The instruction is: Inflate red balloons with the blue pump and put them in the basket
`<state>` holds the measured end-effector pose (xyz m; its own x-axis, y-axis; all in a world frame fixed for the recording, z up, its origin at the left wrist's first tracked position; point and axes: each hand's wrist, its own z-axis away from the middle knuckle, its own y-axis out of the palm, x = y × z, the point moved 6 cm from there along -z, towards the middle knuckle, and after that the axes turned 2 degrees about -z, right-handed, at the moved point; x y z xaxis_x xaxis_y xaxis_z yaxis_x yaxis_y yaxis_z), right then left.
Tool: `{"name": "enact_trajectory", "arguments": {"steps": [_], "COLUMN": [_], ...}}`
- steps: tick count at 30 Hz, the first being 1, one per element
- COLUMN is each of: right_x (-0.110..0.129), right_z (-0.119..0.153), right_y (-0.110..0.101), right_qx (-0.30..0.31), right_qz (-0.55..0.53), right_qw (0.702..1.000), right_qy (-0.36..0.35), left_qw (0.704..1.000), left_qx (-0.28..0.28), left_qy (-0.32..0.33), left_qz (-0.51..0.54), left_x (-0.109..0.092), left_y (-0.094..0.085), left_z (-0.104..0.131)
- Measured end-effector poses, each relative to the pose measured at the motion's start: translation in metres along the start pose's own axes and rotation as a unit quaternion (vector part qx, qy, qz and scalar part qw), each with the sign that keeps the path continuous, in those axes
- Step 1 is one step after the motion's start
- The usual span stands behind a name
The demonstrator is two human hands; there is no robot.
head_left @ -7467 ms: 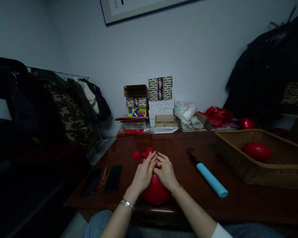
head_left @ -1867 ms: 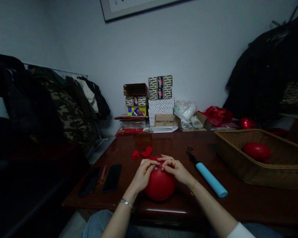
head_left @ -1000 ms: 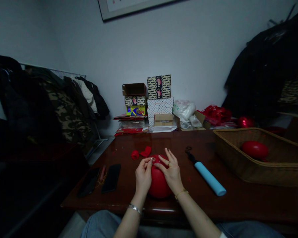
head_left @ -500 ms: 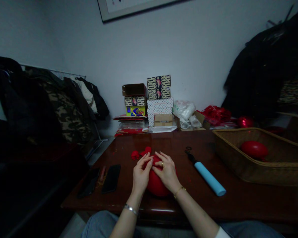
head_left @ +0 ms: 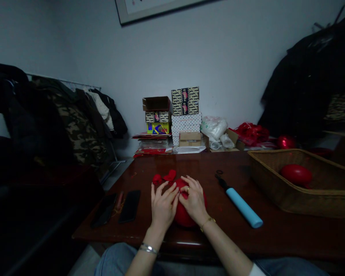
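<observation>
A round, inflated red balloon (head_left: 183, 217) rests near the front edge of the table, partly covered by both hands. My left hand (head_left: 162, 207) is at its upper left, thumb and fingertips pinched together near the top. From the other side, my right hand (head_left: 194, 202) pinches at the same spot, a ring on one finger. What the fingertips grip looks like the balloon's neck, though they mostly hide it. Just beyond my hands lie a few limp red balloons (head_left: 170, 175).
A light blue hand pump (head_left: 243, 207) lies to the right. Beyond it, a wicker basket (head_left: 290, 201) holds another red balloon (head_left: 296, 174). Two dark phones (head_left: 130, 207) lie at the left. Stacked boxes (head_left: 185, 124) and plastic bags (head_left: 214, 127) stand along the wall.
The fingers of my left hand have shifted and spread more over the balloon's left side. My right hand stays pinched near the top.
</observation>
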<state>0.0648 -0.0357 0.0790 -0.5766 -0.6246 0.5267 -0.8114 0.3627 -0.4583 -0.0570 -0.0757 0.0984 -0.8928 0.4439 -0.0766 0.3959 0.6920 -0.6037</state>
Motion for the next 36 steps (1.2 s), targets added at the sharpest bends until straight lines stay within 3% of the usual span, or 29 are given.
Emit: {"name": "enact_trajectory", "arguments": {"steps": [11, 23, 28, 36], "right_x": [0.008, 0.011, 0.009, -0.002], "right_z": [0.002, 0.004, 0.006, 0.006], "right_y": [0.001, 0.000, 0.001, -0.002], "right_qx": [-0.007, 0.021, 0.027, 0.009], "right_qz": [0.028, 0.030, -0.003, -0.099], "right_qw": [0.999, 0.998, 0.998, 0.995], "right_qy": [-0.033, -0.060, -0.065, -0.009], "left_qw": [0.997, 0.987, 0.977, 0.961], "left_qx": [0.067, 0.065, 0.059, 0.028], "left_qy": [-0.027, -0.145, -0.186, -0.212], "left_qz": [0.018, 0.034, 0.089, 0.176], "left_x": [0.003, 0.019, 0.028, 0.035], "left_y": [0.003, 0.016, 0.022, 0.026], "left_z": [-0.009, -0.002, 0.001, 0.006]}}
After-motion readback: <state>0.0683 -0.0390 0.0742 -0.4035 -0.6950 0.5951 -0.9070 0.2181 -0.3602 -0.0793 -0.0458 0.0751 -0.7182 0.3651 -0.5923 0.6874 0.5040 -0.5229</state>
